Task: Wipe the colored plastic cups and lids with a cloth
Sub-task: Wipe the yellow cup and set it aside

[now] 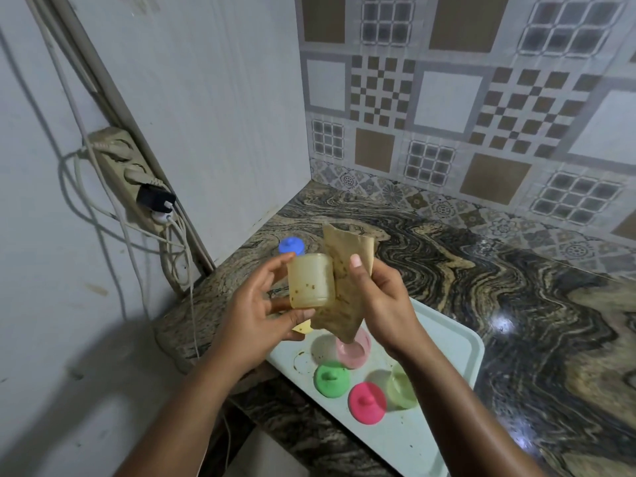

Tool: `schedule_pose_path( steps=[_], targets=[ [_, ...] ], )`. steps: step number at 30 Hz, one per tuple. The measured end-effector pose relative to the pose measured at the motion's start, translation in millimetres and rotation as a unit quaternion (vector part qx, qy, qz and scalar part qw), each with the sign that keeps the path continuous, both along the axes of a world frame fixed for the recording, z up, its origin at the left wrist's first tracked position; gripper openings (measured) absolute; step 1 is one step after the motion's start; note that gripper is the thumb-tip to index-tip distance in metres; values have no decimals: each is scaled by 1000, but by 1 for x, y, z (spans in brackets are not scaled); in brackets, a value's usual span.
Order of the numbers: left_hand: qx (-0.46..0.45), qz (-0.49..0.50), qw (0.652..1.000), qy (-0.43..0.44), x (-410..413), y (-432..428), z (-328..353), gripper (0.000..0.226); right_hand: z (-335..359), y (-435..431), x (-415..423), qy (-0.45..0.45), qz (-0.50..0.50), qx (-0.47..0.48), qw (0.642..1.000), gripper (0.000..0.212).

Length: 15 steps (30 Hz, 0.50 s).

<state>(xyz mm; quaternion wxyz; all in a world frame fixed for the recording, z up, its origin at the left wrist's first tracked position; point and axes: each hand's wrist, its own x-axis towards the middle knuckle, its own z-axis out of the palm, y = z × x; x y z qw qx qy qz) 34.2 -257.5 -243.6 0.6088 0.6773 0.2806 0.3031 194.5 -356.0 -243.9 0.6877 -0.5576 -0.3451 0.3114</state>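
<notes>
Swirl-patterned table (pixel 516 287) is carrying a pale tray (pixel 457 342) with a green lid (pixel 331 379) and a pink lid (pixel 367 402). Above it, the left hand (pixel 254 315) is gripping a stained yellow cup (pixel 311 282) while the right hand (pixel 382 297) is pinching a soiled cloth (pixel 347 249) beside it.

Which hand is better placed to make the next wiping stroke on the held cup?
Right. The right hand pinches the cloth right beside the yellowish cup, while the left hand is occupied holding that cup.
</notes>
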Motion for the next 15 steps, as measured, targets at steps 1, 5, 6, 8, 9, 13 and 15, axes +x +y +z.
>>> schedule_pose_path(
  steps=[1,5,6,8,9,13,15],
  targets=[
    [-3,0,1000,-7,0,-1,2,80,0,0,-4,-40,14,7,999,33],
    [-23,2,1000,-21,-1,-1,8,80,-4,-1,-13,-212,50,22,976,34],
    [-24,3,999,-21,-2,0,8,79,-6,-3,-14,-245,47,30,968,40],
    [-31,5,999,-19,-4,0,7,77,-5,-6,-14,-286,47,44,956,46],
    [-36,4,999,-17,-4,-1,8,75,-5,-9,-15,-300,51,53,951,48],
    [-72,27,997,-26,-5,2,7,64,-11,-18,-18,-349,82,77,930,41],
    [-72,41,996,-23,-6,7,7,66,-14,-26,-19,-362,91,83,924,43]
  ],
)
